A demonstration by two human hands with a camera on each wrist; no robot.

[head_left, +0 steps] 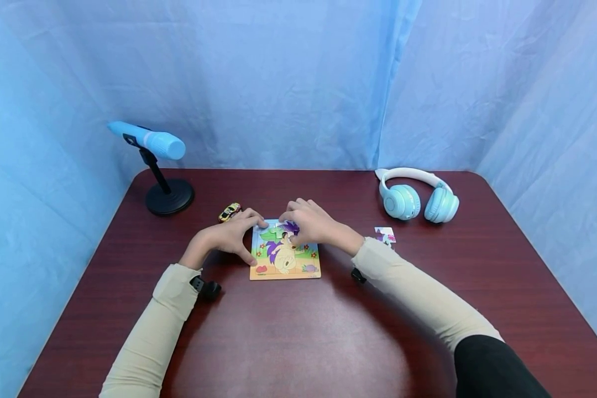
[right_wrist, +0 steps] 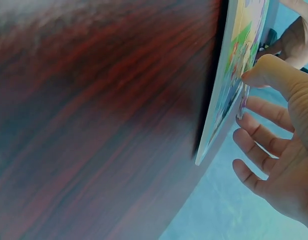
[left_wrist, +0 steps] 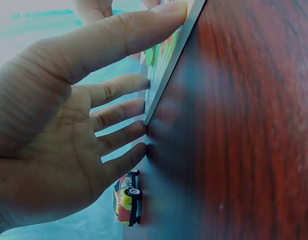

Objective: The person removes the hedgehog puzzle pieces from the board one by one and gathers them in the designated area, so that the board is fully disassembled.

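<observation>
Right hand: the right hand [head_left: 312, 223] lies over the far part of the puzzle board [head_left: 284, 260], fingers bent, thumb tip pressing a thin puzzle piece [right_wrist: 242, 102] against the picture face — the right wrist view shows the piece edge-on between thumb and board.
Left hand: the left hand [head_left: 231, 235] is spread and fairly flat, thumb along the board's left edge and fingertips touching its far left corner — it steadies the frame and grips nothing.
Puzzle board: flat on the counter [head_left: 298, 331], near the middle, just in front of the person.
Done so far: most of the picture looks filled in — a purple-maned cartoon animal on green and blue shows across the uncovered part.
Left to do: by my judgement, the piece under the right thumb is not yet seated; a loose piece [head_left: 385, 235] lies on the counter to the right, apart from the board.
Hidden: the far row of the board sits under both hands, so any gaps there cannot be counted.
Hard to make out: both wrist views are close and blurred; the slot for the pressed piece is not visible.
Nearby: a toy car [head_left: 229, 211] just beyond the left hand, headphones [head_left: 418, 196] far right, a microphone on a stand [head_left: 151, 145] far left.
</observation>
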